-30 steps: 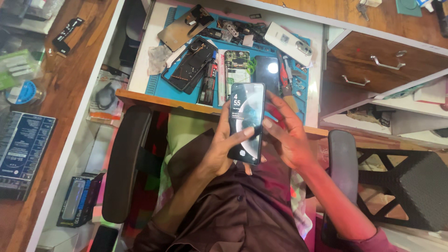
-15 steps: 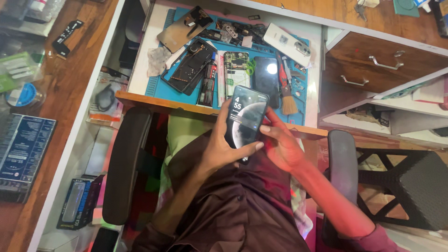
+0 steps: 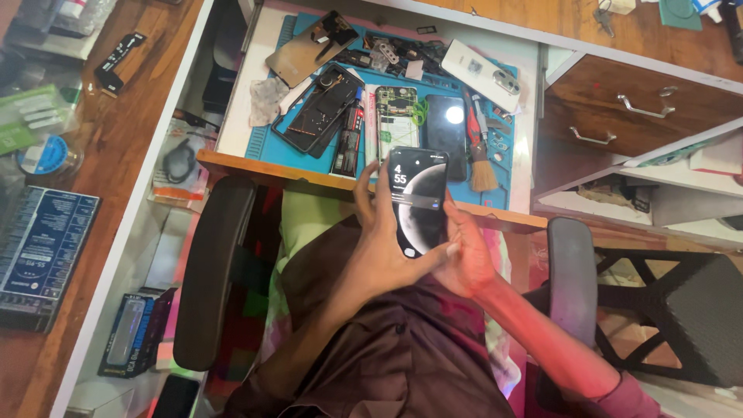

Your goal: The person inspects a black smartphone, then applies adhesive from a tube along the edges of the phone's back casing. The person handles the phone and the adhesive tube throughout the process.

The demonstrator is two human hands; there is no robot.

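**Smartphone held in two hands over the lap**

Smartphone (image 3: 419,200) sits upright in both hands, just in front of the desk (image 3: 309,172) edge and above the person's lap. Its screen is lit and shows a round moon picture. The left hand (image 3: 385,246) wraps around the left side, with its fingers (image 3: 364,182) curled on the edge of the phone. The right hand (image 3: 467,254) cups the right side and bottom, and its fingers are pressed on the phone too. So both hands are clamped on the smartphone.

On the desk lies a blue work mat (image 3: 300,150). On it are an opened phone (image 3: 320,110) with its insides showing, a green circuit board (image 3: 396,113), a dark phone (image 3: 446,131) lying flat, a white back cover (image 3: 481,74) and a small brush (image 3: 483,166).

To do this well, I think the hands should grip the sides firmly and keep the phone steady over the lap, so it cannot slip. Thumbs should stay light on the glass.
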